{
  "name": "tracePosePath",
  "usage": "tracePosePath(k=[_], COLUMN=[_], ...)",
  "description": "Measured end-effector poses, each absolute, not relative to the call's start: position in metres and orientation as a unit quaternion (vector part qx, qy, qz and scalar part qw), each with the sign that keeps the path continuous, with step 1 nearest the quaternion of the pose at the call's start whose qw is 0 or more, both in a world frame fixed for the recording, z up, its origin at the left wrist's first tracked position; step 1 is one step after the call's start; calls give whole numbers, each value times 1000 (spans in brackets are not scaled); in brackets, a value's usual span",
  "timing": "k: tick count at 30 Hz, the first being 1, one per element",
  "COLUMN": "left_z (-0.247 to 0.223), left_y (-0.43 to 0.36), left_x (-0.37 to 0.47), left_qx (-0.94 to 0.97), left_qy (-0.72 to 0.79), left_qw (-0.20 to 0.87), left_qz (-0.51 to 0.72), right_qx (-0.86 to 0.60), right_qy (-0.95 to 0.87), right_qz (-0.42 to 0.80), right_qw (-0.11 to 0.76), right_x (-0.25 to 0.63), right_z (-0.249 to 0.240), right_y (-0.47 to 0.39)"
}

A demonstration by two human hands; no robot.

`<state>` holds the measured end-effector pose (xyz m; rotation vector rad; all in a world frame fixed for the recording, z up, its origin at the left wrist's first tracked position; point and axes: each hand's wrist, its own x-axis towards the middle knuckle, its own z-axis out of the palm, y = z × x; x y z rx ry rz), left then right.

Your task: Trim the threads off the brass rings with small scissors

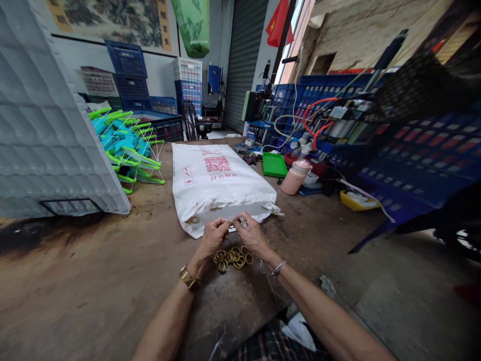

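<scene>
Both hands meet in front of the open end of a white woven sack printed in red. My left hand is closed in a pinch on a small brass-coloured ring, mostly hidden by the fingertips. In my right hand is a small silver metal tool that looks like a nail clipper, its end close to the ring. Just below the hands lies a loose pile of brass-coloured rings on the worktable. A few more rings show inside the sack's mouth.
On the left stand a white quilted panel and a heap of green and blue plastic pieces. To the right are a pink bottle, a green tray, a yellow tray and a pneumatic press with hoses.
</scene>
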<state>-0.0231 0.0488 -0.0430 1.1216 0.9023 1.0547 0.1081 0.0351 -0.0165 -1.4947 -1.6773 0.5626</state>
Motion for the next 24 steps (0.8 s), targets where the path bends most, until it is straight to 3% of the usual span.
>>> tracePosePath(k=[5, 8, 17, 24], left_z=[-45, -43, -35, -34], left_y=[50, 49, 45, 43], left_x=[-18, -17, -24, -26], left_qx=[566, 583, 480, 439], left_qy=[415, 405, 344, 304], left_qw=[496, 480, 679, 738], left_qz=[511, 515, 436, 413], right_qx=[-614, -618, -616, -587], right_qy=[-665, -644, -610, -622], right_qz=[229, 272, 305, 321], right_qw=[358, 360, 395, 407], right_x=[107, 107, 110, 108], right_z=[-14, -11, -9, -10], right_y=[34, 33, 36, 36])
